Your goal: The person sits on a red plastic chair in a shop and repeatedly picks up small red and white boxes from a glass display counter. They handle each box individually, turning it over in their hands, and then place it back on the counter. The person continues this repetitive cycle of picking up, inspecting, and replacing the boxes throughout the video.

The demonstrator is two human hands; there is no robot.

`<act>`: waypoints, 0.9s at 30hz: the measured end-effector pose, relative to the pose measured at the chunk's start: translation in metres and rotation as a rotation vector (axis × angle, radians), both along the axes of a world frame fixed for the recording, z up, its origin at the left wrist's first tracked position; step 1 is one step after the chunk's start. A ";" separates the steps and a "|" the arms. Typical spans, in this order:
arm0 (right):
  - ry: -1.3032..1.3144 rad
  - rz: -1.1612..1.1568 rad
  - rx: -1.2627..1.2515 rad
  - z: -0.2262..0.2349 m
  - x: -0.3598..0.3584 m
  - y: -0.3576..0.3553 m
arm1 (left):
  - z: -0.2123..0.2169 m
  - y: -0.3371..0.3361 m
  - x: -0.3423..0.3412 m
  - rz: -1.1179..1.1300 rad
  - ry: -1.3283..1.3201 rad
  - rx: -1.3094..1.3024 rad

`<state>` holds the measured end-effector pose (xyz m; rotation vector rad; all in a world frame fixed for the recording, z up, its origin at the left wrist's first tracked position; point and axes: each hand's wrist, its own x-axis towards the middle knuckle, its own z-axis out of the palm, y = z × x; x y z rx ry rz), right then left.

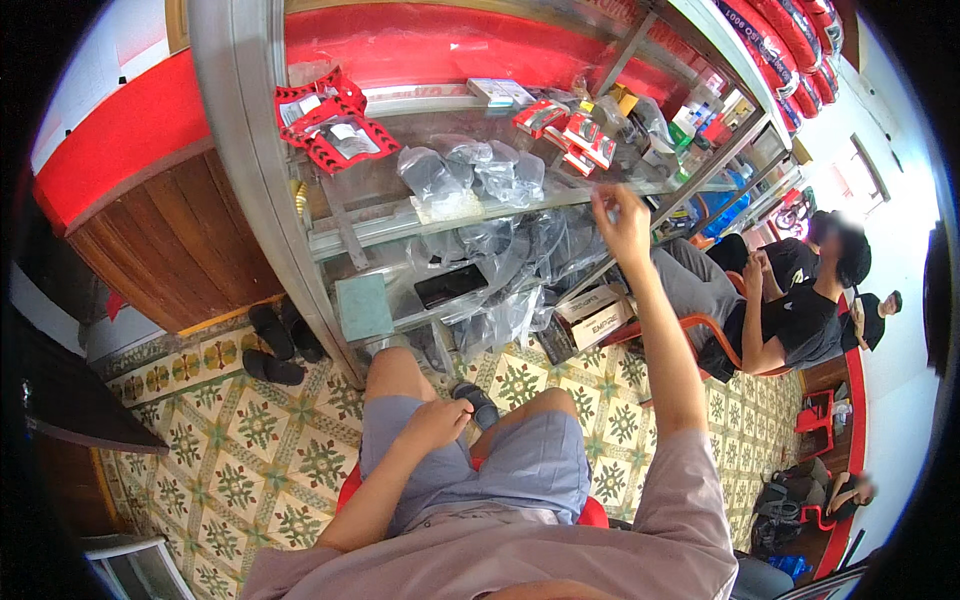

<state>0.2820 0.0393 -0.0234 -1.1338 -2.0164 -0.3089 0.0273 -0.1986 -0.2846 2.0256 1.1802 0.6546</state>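
Note:
My right hand (624,222) is raised in front of the glass display case (350,243), close to its shelf edge. Its fingers are bent together around something small and pale that I cannot make out. Just beyond it on the shelf lie red and white boxes (590,142). Clear plastic bags (470,170) sit to the left of them. My left hand (437,423) rests on my lap over the grey-blue shorts, loosely closed, with nothing showing in it.
Red and black packets (340,135) lie at the case's left end. A dark phone-like slab (451,286) and a green box (364,308) are on the lower shelf. An open carton (597,316) stands near the floor. People sit on the right. Dark sandals (273,365) lie on the patterned tiles.

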 end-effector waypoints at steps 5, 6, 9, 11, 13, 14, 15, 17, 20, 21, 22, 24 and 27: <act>-0.391 -0.172 0.356 0.022 -0.019 0.075 | 0.004 -0.001 -0.001 -0.071 0.057 0.002; -0.412 -0.209 0.315 0.020 -0.022 0.084 | 0.003 -0.002 0.000 -0.079 0.054 0.002; -0.415 -0.299 0.258 0.015 -0.019 0.103 | 0.009 -0.005 0.003 -0.078 0.054 -0.023; -0.141 -0.286 0.294 0.020 -0.017 0.096 | 0.009 -0.005 0.003 -0.075 0.064 -0.026; 0.141 -0.186 0.391 0.030 -0.032 0.067 | 0.003 -0.006 0.000 -0.052 0.049 -0.038; 0.184 -0.181 0.516 0.030 -0.014 0.066 | 0.000 -0.005 0.003 -0.062 0.020 -0.034; 0.383 -0.142 0.371 0.030 -0.017 0.045 | -0.004 -0.005 0.003 -0.058 -0.004 -0.036; 0.760 0.061 0.092 0.026 -0.013 -0.013 | 0.010 -0.006 0.006 -0.065 -0.040 -0.110; 1.160 0.344 -0.208 -0.003 0.011 -0.089 | 0.018 -0.002 0.017 -0.129 -0.119 -0.182; 1.242 0.405 -0.318 -0.016 0.011 -0.114 | 0.018 -0.005 0.019 -0.142 -0.140 -0.212; 1.319 0.425 -0.361 -0.026 0.010 -0.131 | 0.018 -0.005 0.021 -0.152 -0.140 -0.226; 1.379 0.440 -0.443 -0.043 0.008 -0.158 | 0.019 -0.005 0.024 -0.172 -0.141 -0.245; 1.372 0.414 -0.471 -0.053 0.007 -0.180 | 0.008 -0.008 0.026 -0.199 -0.164 -0.324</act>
